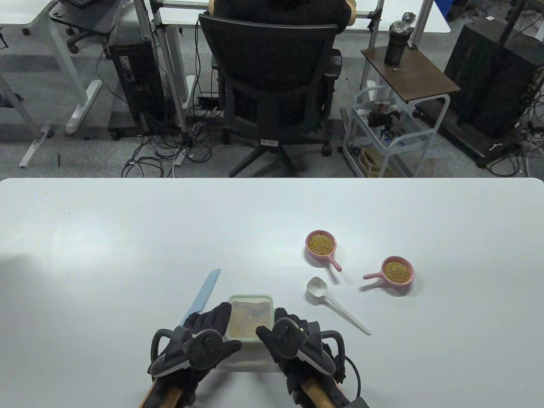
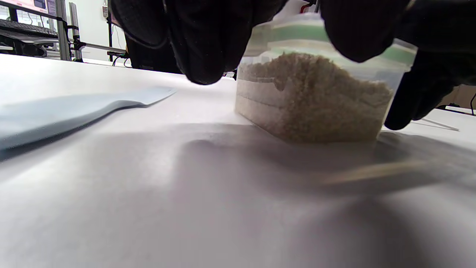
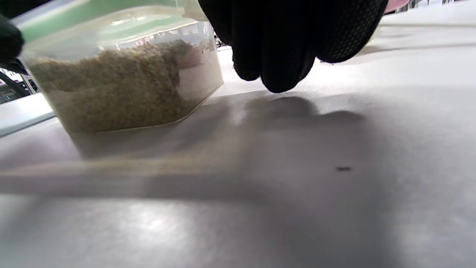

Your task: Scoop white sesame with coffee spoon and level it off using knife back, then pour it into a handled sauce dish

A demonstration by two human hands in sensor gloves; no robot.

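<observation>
The left hand (image 1: 199,340) and the right hand (image 1: 293,340) sit on each side of a clear box (image 1: 250,316) of white sesame (image 1: 250,314). The fingers (image 2: 200,44) curve round the box walls, but I cannot tell if they squeeze it. No writing can be read. Only the wrist views show the box's green rim and the heaped, tan sesame through its side. Left of the left fingers lies a pale blue knife (image 1: 202,295). Right of the right fingers lies a white spoon (image 1: 335,304); farther off stand two pink handled dishes (image 1: 321,245) of grains.
</observation>
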